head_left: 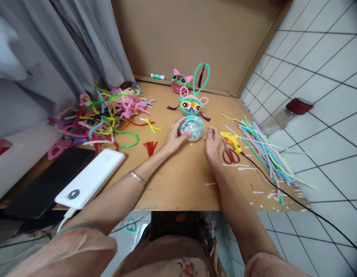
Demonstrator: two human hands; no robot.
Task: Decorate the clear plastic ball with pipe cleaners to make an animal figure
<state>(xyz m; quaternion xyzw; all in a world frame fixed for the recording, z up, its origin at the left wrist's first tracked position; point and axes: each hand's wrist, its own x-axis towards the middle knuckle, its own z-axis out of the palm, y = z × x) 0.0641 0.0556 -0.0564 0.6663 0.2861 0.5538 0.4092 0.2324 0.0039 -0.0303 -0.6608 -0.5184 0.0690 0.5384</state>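
Observation:
My left hand (176, 136) is closed around the side of a see-through plastic ball (192, 129), its thumb on the front. Teal shows along the ball's upper edge, and whitish patches mark its surface. Just right of the ball, apart from it, is my right hand (213, 140) with its fingers curled together; whether something small is in them I cannot make out. Beside that hand lie a yellow glue gun (232, 139) and red-handled scissors (231, 156). Directly behind the ball stands a decorated animal-head lantern (191, 105) with pink ears, eyes and purple tassels.
A pink-eared animal head (180, 81) and a glue stick (157, 76) sit at the back. Tangled pipe cleaners (109, 111) pile up left; straight pipe cleaners (267, 154) lie right. A red tassel (150, 148), white power bank (91, 177) and black cable (296, 209) are also there.

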